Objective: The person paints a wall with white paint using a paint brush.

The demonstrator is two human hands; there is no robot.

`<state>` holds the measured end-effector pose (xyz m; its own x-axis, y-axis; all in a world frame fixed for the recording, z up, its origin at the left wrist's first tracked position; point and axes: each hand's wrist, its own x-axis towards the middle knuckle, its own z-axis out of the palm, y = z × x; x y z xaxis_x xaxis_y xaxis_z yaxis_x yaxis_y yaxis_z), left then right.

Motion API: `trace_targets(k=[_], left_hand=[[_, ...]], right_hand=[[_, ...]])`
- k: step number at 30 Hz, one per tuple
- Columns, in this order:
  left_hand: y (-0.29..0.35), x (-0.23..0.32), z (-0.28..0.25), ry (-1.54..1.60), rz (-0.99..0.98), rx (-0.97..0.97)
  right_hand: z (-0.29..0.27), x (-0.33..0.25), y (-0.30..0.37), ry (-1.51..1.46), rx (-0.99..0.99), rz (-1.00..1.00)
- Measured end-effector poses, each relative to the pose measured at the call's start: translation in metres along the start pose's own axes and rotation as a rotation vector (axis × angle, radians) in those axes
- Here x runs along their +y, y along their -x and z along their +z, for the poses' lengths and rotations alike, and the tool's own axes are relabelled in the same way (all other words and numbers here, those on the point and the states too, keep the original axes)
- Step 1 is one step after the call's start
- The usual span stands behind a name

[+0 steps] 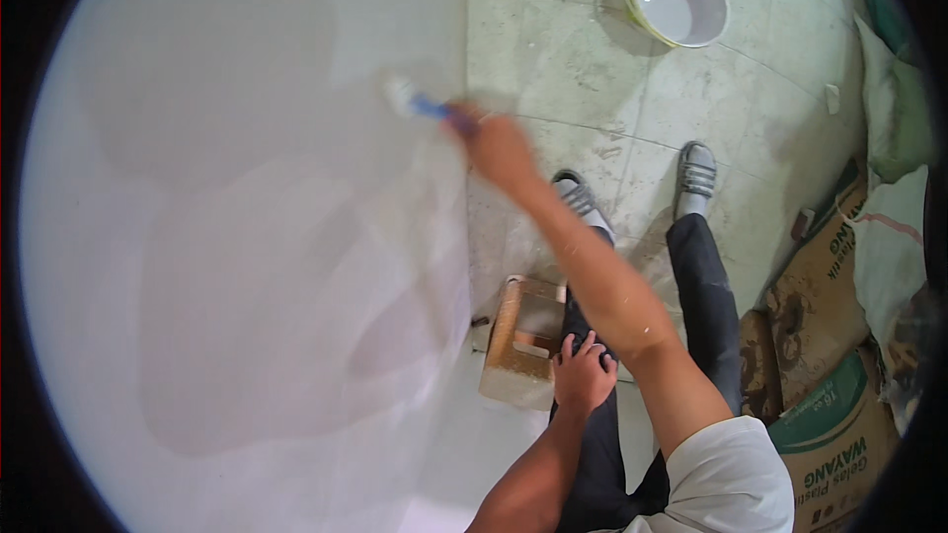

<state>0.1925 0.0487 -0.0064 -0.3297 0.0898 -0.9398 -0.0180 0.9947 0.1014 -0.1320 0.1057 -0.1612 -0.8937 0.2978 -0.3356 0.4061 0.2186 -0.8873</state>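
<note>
My right hand (499, 150) is stretched far forward and closed round the handle of a paintbrush (425, 106). The brush has a blue part below its pale bristles, and motion blurs it slightly. Its bristles are at the pale wall (247, 207) on the left; whether they touch it I cannot tell. Darker, wet-looking patches spread over that wall. Resting on my dark-trousered left leg is my left hand (585, 380), its fingers spread over the cloth, holding nothing.
A bucket (630, 12) of whitish liquid stands on the tiled floor (563, 59) ahead. Beside my left leg is a brown box-like stool (509, 380) with a slot. Cardboard boxes (825, 311) and pale sacks (894, 242) line the right side. My feet wear striped grey slippers (697, 170).
</note>
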Motion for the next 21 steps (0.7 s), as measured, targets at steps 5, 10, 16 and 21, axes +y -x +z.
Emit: trace_targets(k=[5,10,16,21], left_hand=[[0.002,-0.003,-0.006,0.033,-0.063,-0.051],[-0.003,0.009,-0.008,-0.035,-0.061,-0.036],[-0.011,0.025,-0.021,0.009,-0.076,-0.021],[-0.015,0.039,-0.024,0.002,-0.123,-0.061]], right_hand=[[-0.071,-0.061,0.067,-0.148,-0.375,-0.133],[-0.196,0.003,0.064,0.026,0.029,0.177],[-0.311,0.091,-0.028,0.620,0.354,0.140],[-0.332,0.132,-0.104,0.736,0.116,0.240]])
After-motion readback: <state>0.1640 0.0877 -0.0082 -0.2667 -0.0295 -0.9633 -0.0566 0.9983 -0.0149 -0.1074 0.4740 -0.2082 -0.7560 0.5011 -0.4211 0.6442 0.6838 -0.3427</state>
